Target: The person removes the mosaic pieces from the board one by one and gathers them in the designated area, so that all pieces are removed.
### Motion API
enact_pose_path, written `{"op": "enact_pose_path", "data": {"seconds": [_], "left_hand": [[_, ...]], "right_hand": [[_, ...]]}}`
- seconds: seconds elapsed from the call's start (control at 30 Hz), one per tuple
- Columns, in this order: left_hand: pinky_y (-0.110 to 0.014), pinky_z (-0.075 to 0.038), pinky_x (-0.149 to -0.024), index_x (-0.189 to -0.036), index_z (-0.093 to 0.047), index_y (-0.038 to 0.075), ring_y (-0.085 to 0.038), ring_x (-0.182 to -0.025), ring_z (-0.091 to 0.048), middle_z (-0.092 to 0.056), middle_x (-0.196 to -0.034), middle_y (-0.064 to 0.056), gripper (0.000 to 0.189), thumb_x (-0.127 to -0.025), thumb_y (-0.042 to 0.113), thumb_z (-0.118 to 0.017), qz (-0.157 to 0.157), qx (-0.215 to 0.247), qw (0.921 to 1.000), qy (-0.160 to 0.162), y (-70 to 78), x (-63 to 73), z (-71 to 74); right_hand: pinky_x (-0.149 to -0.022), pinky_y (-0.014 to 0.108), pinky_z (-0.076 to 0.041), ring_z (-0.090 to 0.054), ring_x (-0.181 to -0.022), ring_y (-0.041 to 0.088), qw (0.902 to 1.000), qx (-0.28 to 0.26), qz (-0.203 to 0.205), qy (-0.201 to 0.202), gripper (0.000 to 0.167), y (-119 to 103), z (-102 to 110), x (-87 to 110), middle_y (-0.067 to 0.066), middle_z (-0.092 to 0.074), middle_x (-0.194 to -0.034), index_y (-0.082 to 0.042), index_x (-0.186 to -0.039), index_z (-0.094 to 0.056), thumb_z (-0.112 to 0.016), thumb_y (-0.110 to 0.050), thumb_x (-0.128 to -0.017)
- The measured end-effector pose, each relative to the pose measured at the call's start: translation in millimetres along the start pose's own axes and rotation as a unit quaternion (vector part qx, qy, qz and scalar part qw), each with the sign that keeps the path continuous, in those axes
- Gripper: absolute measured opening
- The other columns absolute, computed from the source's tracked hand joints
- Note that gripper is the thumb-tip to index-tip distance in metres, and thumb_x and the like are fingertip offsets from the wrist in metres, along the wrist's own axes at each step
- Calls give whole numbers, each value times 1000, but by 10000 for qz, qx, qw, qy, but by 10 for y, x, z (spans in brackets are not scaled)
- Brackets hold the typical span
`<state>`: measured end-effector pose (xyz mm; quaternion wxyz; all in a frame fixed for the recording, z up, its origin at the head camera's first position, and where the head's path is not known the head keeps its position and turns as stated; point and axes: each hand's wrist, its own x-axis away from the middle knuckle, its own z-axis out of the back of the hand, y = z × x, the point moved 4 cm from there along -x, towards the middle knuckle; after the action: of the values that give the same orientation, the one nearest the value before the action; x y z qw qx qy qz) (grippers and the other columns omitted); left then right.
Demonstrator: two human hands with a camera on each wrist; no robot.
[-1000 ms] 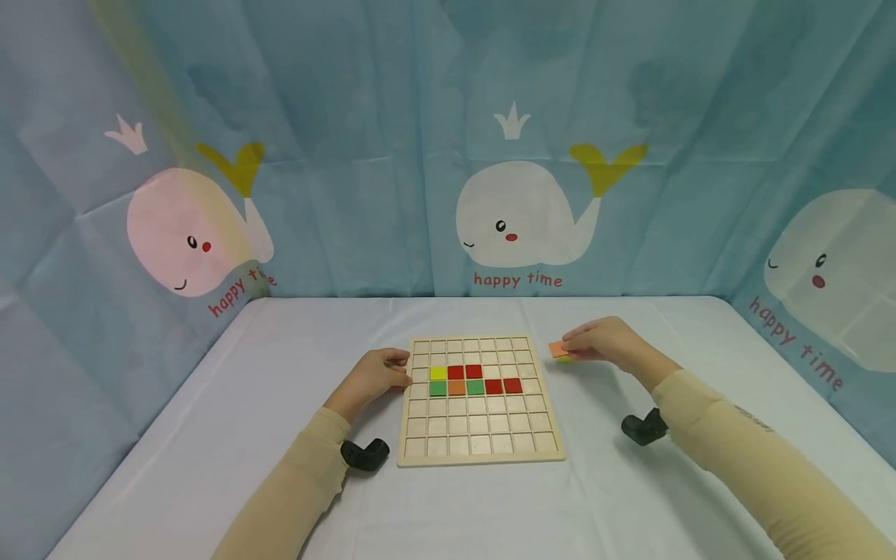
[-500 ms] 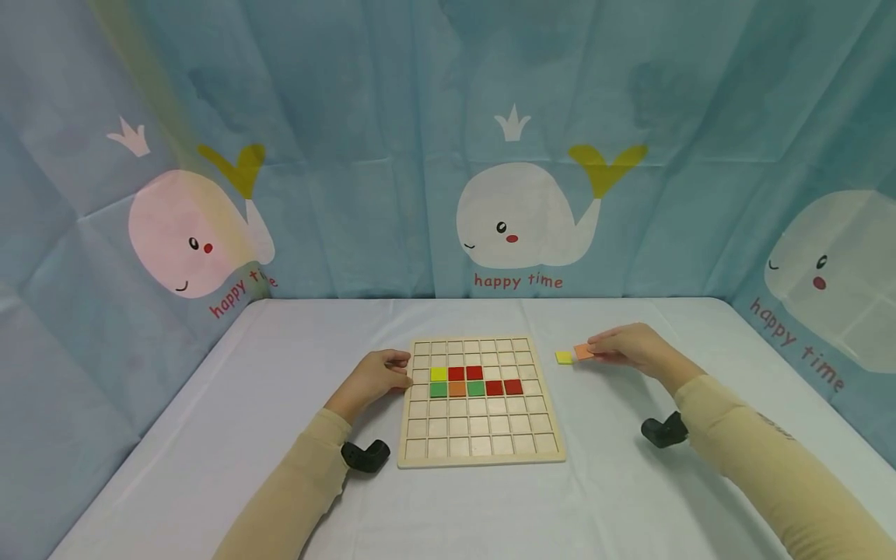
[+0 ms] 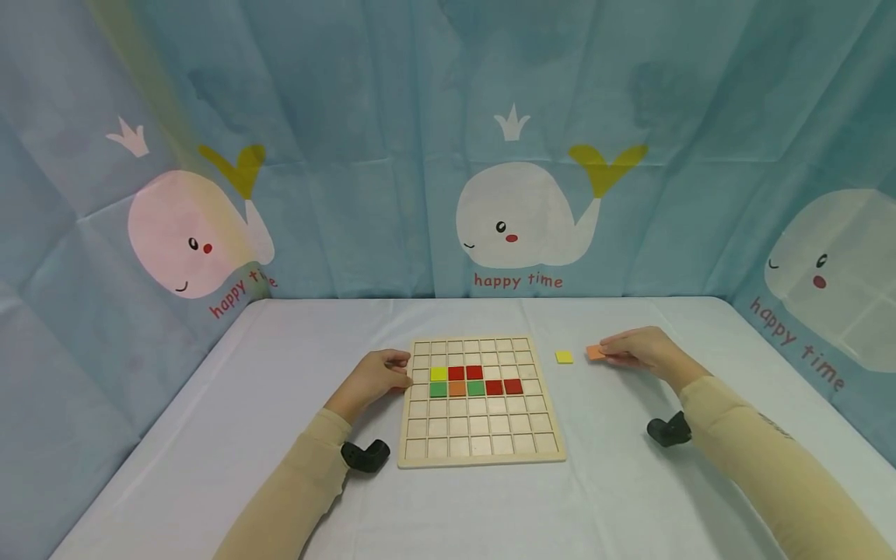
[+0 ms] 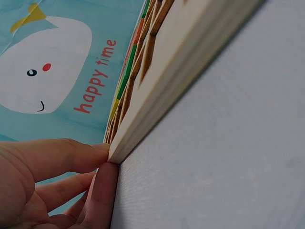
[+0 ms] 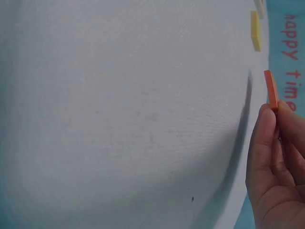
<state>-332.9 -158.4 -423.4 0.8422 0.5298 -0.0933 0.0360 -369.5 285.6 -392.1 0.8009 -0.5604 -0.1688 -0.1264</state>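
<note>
In the head view a pale wooden grid board [image 3: 483, 447] lies on the table. Red, green, yellow and orange square tiles sit in two of its rows. At its left edge is my left hand [image 3: 371, 378]; in the left wrist view the thumb and a finger [image 4: 71, 155] pinch the board's rim [image 4: 143, 121]. To the right of the board, my right hand [image 3: 642, 347] pinches an orange square tile [image 3: 595, 353] by its side. The right wrist view shows this tile [image 5: 271, 89] edge-on, between thumb and fingertip. One yellow tile [image 3: 564, 357] lies between the board and that hand.
The table [image 3: 350, 521] has a white cloth. Behind it hangs a blue curtain [image 3: 378, 218] printed with whales. A black device sits at the left wrist [image 3: 365, 456] and another black device [image 3: 669, 429] at the right.
My right hand has moved rightward with the orange tile, away from the yellow tile that it partly covered before. The left hand and the board have stayed where they were.
</note>
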Motion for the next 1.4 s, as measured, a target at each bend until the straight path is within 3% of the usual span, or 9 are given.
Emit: {"op": "enact_pose_path", "data": {"seconds": [0.27, 1.07, 1.4], "left_hand": [[-28, -60, -81, -139, -55, 0, -24, -107, -60, -58, -129, -18, 57, -84, -1, -71, 96, -4, 9999, 39, 6, -3, -6], [-26, -59, -81, -139, -54, 0, -23, -107, -59, -58, -128, -17, 56, -85, -2, -70, 91, 102, 9999, -60, 19, -17, 0], [-26, -59, -81, -138, -55, 0, -23, -107, -59, -58, -128, -17, 56, -85, -1, -71, 94, 73, 9999, -18, 7, -18, 10]], "right_hand": [[-77, 21, -61, -67, -71, 0, 9995, -316, 51, -27, 46, 25, -38, -6, -7, -68, -77, 13, -131, -56, -71, -3, -90], [-67, 18, -60, -64, -62, 1, 9978, 498, -139, 419, 42, -22, -57, -70, -7, -64, -69, 13, -122, -60, -74, -5, -87], [-64, 18, -59, -65, -55, 4, 9884, 627, -891, 1063, 52, 11, -46, -254, -1, -65, -63, 9, -130, -55, -76, -10, -86]]}}
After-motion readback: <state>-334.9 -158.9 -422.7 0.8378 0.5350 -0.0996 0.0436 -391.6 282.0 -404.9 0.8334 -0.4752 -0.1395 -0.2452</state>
